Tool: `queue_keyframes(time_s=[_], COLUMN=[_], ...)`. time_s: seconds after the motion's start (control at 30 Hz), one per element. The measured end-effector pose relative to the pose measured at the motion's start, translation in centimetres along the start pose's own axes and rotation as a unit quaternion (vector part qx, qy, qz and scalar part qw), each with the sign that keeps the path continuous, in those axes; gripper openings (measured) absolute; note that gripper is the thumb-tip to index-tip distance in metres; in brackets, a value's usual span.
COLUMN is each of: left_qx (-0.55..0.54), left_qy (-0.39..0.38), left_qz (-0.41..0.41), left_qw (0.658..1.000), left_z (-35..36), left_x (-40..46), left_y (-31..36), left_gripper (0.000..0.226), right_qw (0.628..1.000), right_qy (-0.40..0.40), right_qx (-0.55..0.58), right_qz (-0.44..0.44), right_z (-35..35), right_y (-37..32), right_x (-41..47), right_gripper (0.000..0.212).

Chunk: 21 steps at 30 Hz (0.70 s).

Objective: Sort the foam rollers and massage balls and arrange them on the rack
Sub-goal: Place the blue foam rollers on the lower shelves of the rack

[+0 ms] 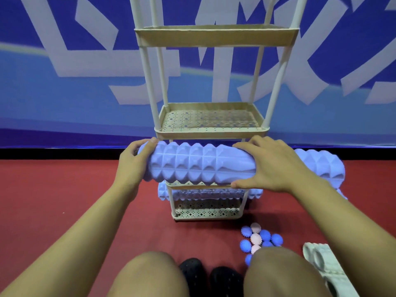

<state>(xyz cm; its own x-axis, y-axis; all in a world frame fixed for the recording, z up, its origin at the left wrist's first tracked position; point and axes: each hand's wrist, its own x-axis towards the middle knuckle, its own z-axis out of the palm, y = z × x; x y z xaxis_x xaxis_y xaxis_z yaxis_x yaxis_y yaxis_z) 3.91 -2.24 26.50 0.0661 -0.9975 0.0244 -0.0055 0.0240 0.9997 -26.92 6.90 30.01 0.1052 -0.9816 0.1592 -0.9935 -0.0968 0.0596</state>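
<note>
Lilac ridged foam roller (199, 162) gripped at each end by my left hand (134, 161) and right hand (272, 166), lying across the rack (211, 130) shelf at twelve o'clock; overhanging both sides, it could roll off once I release.

Red floor (64, 189): rack (211, 214), spiky balls (260, 237), grey mat (325, 262).

you face a periwinkle-blue ridged foam roller (197, 166), a beige perforated plastic rack (211, 120), blue and pale pink spiky massage balls (260, 239), red carpet floor (53, 185) and a blue-and-white patterned wall banner (64, 71).
</note>
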Motion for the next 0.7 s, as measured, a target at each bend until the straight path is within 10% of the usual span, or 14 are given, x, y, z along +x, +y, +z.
queue_keyframes(time_s=[0.7], left_qx=[0.115], left_qy=[0.110], left_qz=[0.112], left_qw=[0.981], left_z=[5.0], left_x=[4.0], left_y=[-9.7], left_gripper=[0.032], right_qw=[0.981], right_qy=[-0.054], right_qx=[0.005], right_qz=[0.188], right_z=[8.8], right_y=[-1.0], right_x=[3.6], right_gripper=[0.091])
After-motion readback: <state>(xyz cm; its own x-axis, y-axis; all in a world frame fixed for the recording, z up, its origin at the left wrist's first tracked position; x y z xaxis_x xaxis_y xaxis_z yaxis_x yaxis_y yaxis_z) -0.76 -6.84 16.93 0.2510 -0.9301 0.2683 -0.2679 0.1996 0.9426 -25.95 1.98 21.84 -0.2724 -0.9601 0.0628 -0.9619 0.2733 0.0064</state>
